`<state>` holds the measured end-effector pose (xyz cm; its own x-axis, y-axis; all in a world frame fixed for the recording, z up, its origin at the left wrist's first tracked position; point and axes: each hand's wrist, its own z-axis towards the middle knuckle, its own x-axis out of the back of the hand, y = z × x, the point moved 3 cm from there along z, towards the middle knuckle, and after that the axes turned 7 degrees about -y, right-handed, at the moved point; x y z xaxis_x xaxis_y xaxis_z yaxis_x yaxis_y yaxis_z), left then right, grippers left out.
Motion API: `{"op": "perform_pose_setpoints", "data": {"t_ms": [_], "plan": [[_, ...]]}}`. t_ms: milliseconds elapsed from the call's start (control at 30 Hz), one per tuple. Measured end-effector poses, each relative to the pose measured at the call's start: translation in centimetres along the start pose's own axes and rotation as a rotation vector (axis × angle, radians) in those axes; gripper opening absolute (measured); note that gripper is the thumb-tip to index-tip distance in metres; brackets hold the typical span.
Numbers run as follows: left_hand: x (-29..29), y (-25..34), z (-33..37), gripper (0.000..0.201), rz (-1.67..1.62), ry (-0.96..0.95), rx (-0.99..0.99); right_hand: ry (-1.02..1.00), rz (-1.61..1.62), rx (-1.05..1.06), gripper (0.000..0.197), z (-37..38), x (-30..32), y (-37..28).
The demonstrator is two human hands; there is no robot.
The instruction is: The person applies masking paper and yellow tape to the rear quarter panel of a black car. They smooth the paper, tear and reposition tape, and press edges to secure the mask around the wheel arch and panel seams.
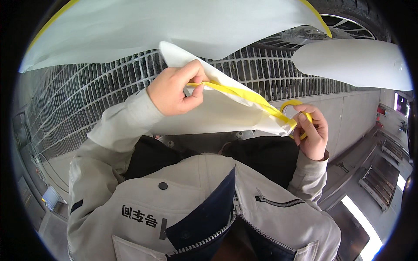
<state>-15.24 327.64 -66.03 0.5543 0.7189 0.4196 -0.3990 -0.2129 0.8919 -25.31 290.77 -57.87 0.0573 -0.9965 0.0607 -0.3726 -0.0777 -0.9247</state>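
Observation:
A sheet of white paper (209, 115) lies across the space in front of my body, its upper corner pointing away from me. Along its slanting far edge runs a strip of yellow masking tape (248, 95), slightly creased toward the right. My left hand (176, 89) pinches the taped edge near the strip's left end between thumb and fingers. At the strip's right end, my right hand (314, 132) is closed around a roll of yellow masking tape (291, 102). The strip leads up to the roll. Fingers hide part of the ring.
Beyond my hands a broad white sheet (183, 30) with yellow edging spans the top. A wheel (311, 32) with a black tyre is at the upper right, above a smooth white rounded sheet or panel (352, 63). Metal floor grating (100, 87) runs beneath. A slatted unit (376, 187) sits far right.

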Motion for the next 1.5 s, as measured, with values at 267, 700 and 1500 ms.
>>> {"op": "perform_pose_setpoints", "data": {"t_ms": [267, 700, 1500], "plan": [[4.5, 0.3, -2.4, 0.014, 0.066, -0.066, 0.177, -0.082, -0.293, 0.840, 0.005, -1.0, -1.6, -0.9], [2.9, 4.8, -4.9, 0.020, 0.284, -0.209, 0.027, 0.520, -0.720, 0.967, 0.017, -0.2, -0.9, -1.7], [-2.7, 9.3, 1.6, 0.021, 0.356, -0.226, -0.515, -0.133, -0.402, 0.909, 0.024, 6.9, -4.7, -5.9]]}}
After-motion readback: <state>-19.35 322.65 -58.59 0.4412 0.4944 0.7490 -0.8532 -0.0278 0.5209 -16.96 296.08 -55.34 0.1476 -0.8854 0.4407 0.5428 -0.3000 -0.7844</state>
